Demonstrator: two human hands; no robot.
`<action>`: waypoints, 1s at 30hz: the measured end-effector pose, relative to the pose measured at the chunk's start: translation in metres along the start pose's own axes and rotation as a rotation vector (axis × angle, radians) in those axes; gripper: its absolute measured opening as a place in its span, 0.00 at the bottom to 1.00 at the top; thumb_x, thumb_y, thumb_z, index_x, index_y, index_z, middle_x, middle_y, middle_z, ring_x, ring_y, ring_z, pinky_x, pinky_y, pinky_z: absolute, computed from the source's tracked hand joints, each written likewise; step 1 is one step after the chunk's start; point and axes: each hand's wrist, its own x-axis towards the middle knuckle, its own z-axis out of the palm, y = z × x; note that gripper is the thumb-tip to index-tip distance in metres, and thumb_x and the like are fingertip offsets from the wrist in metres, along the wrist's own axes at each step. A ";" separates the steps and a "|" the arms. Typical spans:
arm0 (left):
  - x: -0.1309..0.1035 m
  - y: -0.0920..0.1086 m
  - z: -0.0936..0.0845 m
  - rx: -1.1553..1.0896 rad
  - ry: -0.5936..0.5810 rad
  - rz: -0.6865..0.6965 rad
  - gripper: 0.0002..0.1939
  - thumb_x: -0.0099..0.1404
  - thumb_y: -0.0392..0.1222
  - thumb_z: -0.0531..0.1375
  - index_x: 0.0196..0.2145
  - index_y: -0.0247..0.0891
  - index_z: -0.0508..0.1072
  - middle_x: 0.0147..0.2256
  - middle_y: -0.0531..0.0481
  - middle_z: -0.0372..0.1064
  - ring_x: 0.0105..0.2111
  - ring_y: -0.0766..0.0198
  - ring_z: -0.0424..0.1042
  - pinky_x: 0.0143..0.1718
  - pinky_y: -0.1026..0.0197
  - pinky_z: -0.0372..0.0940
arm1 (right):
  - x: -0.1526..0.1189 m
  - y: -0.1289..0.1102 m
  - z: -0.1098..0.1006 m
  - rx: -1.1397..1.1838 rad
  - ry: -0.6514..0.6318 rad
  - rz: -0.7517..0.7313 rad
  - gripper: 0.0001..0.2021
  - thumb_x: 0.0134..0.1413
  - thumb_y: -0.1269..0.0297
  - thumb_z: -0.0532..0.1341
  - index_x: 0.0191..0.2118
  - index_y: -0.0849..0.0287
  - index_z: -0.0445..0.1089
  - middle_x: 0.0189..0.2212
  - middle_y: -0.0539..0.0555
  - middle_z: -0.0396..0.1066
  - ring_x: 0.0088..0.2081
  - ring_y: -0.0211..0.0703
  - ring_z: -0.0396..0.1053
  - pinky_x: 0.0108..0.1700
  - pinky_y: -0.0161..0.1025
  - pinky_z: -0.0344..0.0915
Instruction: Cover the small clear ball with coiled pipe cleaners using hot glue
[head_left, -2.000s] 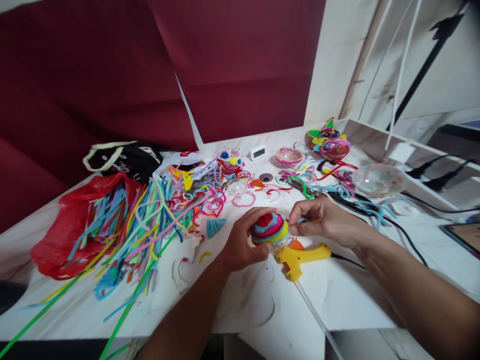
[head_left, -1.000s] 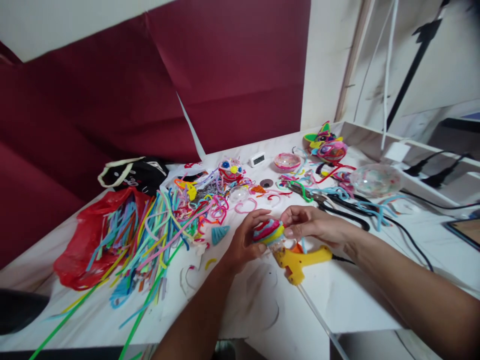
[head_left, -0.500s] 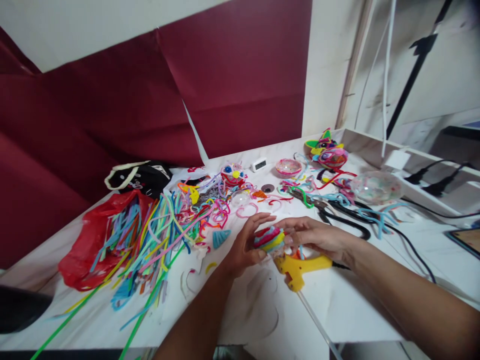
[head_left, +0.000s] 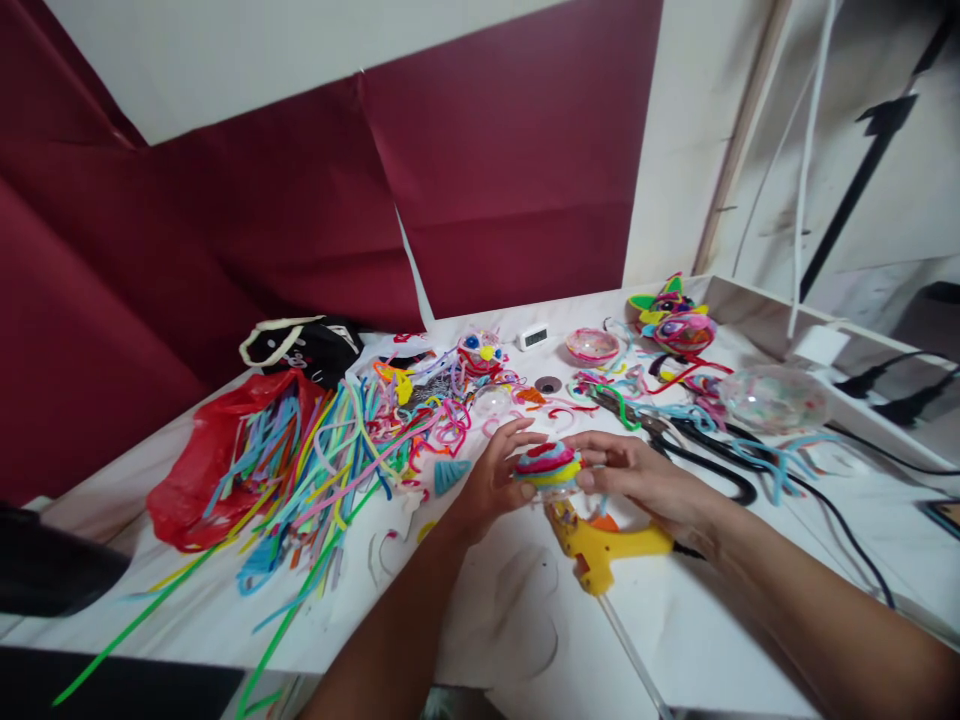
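Note:
Between my two hands is a small clear dome (head_left: 550, 470) wound with bands of red, yellow and light blue pipe cleaner. My left hand (head_left: 495, 480) grips its left side, thumb at the lower edge. On the opposite side my right hand (head_left: 630, 478) pinches it between thumb and fingers. Just below lies a yellow hot glue gun (head_left: 607, 550) with a clear glue stick (head_left: 634, 655) out of its back end. A light blue pipe-cleaner piece (head_left: 450, 475) rests left of my left hand.
A red plastic bag (head_left: 195, 480) spills many pipe cleaners (head_left: 337, 460) on the left. Black-handled scissors (head_left: 705, 460) and a power cord lie right. Clear bowls (head_left: 776, 398), a small digital clock (head_left: 532, 337) and finished pipe-cleaner figures (head_left: 671, 320) stand at the back.
The wound dome has been tipped more upright, its banded top now facing up, with both hands still on it. The whole view has shifted slightly, so the table appears further right.

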 end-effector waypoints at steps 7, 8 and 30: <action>0.000 0.004 0.003 0.032 0.125 -0.070 0.37 0.52 0.46 0.69 0.58 0.47 0.61 0.48 0.46 0.64 0.48 0.53 0.69 0.42 0.58 0.64 | 0.005 0.006 -0.005 -0.018 0.035 -0.006 0.24 0.43 0.59 0.73 0.47 0.57 0.69 0.39 0.53 0.76 0.37 0.42 0.72 0.35 0.35 0.65; 0.000 0.004 0.004 0.024 0.133 -0.067 0.37 0.51 0.46 0.69 0.57 0.46 0.61 0.47 0.47 0.65 0.47 0.54 0.69 0.41 0.58 0.63 | 0.005 0.007 -0.006 -0.024 0.030 -0.007 0.24 0.44 0.59 0.73 0.47 0.56 0.69 0.39 0.53 0.76 0.38 0.42 0.72 0.36 0.35 0.66; 0.001 0.000 0.008 -0.046 0.147 -0.039 0.37 0.49 0.44 0.70 0.55 0.45 0.63 0.44 0.49 0.67 0.43 0.57 0.71 0.40 0.59 0.64 | 0.003 0.006 -0.006 -0.009 0.015 0.012 0.21 0.44 0.61 0.73 0.45 0.56 0.69 0.41 0.53 0.76 0.42 0.44 0.73 0.40 0.36 0.67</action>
